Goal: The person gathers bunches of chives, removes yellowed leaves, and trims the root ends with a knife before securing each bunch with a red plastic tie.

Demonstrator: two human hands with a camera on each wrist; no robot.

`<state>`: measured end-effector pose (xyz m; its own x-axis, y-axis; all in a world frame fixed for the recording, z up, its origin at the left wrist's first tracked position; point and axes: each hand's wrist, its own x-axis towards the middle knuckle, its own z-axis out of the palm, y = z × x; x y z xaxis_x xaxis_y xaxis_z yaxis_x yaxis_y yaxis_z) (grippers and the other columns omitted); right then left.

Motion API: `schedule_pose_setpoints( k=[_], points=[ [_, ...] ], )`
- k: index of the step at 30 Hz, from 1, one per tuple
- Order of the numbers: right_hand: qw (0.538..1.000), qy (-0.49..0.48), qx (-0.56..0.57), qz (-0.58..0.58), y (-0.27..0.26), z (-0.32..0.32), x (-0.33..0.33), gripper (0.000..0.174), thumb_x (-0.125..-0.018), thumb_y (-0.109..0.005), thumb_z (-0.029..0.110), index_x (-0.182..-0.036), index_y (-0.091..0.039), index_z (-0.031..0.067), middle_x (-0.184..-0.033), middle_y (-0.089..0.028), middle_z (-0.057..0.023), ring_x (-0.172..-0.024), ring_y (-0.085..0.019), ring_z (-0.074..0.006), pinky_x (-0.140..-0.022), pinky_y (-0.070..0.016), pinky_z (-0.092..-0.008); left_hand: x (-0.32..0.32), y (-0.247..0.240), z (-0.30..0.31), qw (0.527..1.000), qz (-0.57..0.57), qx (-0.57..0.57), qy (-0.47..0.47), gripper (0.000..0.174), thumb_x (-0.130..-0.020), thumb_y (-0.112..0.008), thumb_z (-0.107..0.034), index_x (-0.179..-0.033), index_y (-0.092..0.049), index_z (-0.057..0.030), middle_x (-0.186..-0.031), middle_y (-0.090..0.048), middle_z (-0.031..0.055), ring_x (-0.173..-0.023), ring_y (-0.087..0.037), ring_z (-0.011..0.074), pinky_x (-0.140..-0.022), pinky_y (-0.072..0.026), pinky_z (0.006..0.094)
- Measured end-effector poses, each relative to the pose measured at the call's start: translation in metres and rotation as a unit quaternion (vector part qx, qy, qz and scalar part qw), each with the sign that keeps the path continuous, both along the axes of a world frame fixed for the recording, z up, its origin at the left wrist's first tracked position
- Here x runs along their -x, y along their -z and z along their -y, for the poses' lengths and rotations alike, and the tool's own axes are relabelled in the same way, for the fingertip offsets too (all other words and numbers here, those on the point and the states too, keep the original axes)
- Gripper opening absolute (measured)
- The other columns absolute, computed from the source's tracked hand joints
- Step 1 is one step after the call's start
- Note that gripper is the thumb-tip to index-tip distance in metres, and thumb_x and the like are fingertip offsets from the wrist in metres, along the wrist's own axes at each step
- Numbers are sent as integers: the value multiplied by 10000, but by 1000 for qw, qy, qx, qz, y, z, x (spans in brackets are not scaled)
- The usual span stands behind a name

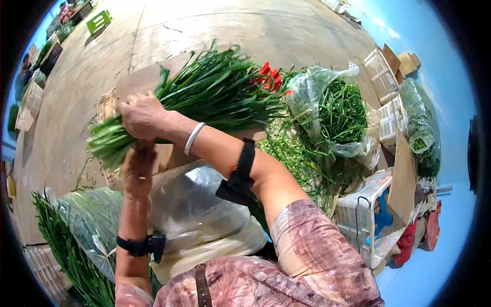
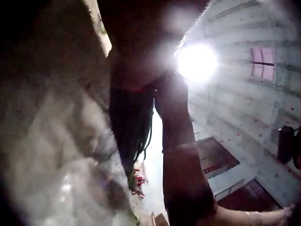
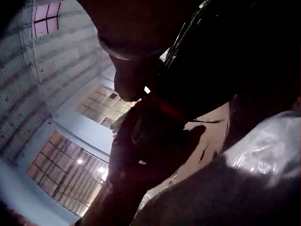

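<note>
A thick bunch of garlic chives [image 1: 209, 94] lies across the front of the person in the head view, dark leaves to the right, pale stem ends to the left. From above, the right hand [image 1: 140, 115] grips it near the stems, fingers curled. Beneath it, in shadow, is the left hand [image 1: 139, 166], close up against the stems. A bit of red shows between the two hands. In the right wrist view the left hand [image 3: 157, 146] is a dark shape with its thumb stretched out; its other fingers cannot be made out. Red strips [image 1: 268, 77] lie beyond the leaves.
Clear plastic [image 1: 204, 204] covers something before the person. More greens in a plastic bag [image 1: 342, 110] stand at right, near a white crate [image 1: 353, 220]. Long leaves in plastic [image 1: 87, 225] lie at lower left. A green stool [image 1: 98, 21] stands on the concrete floor.
</note>
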<state>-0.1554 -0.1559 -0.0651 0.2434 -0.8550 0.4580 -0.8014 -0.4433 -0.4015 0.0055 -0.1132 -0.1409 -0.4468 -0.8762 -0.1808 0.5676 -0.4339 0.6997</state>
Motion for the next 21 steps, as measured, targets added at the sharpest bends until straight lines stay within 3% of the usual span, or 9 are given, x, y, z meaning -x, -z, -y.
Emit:
schedule_pose_setpoints(
  k=[1, 5, 8, 11, 15, 17, 18, 19, 21],
  points=[
    [997, 6, 57, 57, -16, -12, -1, 302, -756, -522, 172, -1023, -562, 37, -906, -576, -202, -859, -554, -372, -787, -389, -481, -8, -4, 10, 995, -48, 82, 7, 358, -908, -491, -296, -1137, -556, -28, -1120, -592, 117, -1029, -555, 257, -944, -412, 393],
    [918, -12, 258, 302, -88, -50, -11, 400, -751, -497, 66, -1142, -470, -16, -990, -514, -243, -905, -489, -388, -821, -379, -462, -16, -122, 40, 911, 186, 316, -191, 406, -874, -566, -196, -1196, -480, 35, -1139, -565, 96, -1016, -538, 178, -919, -409, 333],
    [798, -93, 397, 445, -122, -86, -13, 477, -764, -423, 12, -1229, -382, -87, -1089, -468, -266, -1008, -474, -392, -923, -364, -419, -16, -227, 37, 733, 376, 501, -265, 453, -781, -656, -146, -1168, -496, 27, -968, -617, 98, -886, -573, 158, -799, -470, 299],
    [743, -169, 333, 556, -114, -129, -8, 568, -763, -384, -59, -1313, -247, -100, -1232, -408, -237, -1178, -416, -324, -981, -344, -361, 10, -277, 19, 631, 460, 603, -161, 474, -755, -672, -114, -1173, -493, 23, -968, -616, 93, -857, -580, 158, -750, -485, 292],
    [643, -161, 198, 722, -41, -162, 3, 635, -761, -396, -110, -1357, -184, -46, -1302, -369, -162, -1229, -384, -229, -997, -358, -332, 86, -239, 2, 563, 572, 588, 101, 509, -721, -693, -71, -1179, -490, 18, -969, -616, 87, -819, -589, 159, -684, -505, 284],
    [609, -134, 68, 779, 9, -170, 14, 567, -762, -445, -92, -1308, -306, -28, -1194, -478, -120, -1105, -482, -187, -923, -406, -299, 123, -181, 0, 626, 514, 534, 243, 658, -645, -724, -27, -1233, -434, 17, -959, -614, 99, -767, -604, 160, -581, -516, 278],
    [663, -74, -66, 742, 36, -178, 31, 469, -762, -493, -59, -1223, -415, -22, -998, -573, -77, -860, -562, -134, -753, -456, -261, 128, -124, 30, 651, 419, 574, 266, 703, -621, -740, -47, -1243, -419, 19, -945, -614, 111, -758, -608, 176, -578, -517, 294],
    [692, 28, -88, 716, 41, -197, 44, 378, -776, -503, -21, -1154, -479, -24, -838, -593, -49, -673, -539, -93, -585, -437, -243, 137, -98, 34, 600, 487, 556, 304, 782, -610, -748, -64, -1290, -367, 6, -979, -609, 119, -788, -610, 188, -609, -519, 305],
    [613, 96, -180, 763, 73, -223, 76, 335, -841, -536, 74, -1141, -508, -74, -856, -628, -106, -702, -615, -139, -579, -502, -256, 148, -45, 43, 520, 526, 597, 310, 869, -607, -754, -91, -1348, -306, -15, -1036, -600, 134, -825, -613, 200, -639, -522, 316]
  ],
)
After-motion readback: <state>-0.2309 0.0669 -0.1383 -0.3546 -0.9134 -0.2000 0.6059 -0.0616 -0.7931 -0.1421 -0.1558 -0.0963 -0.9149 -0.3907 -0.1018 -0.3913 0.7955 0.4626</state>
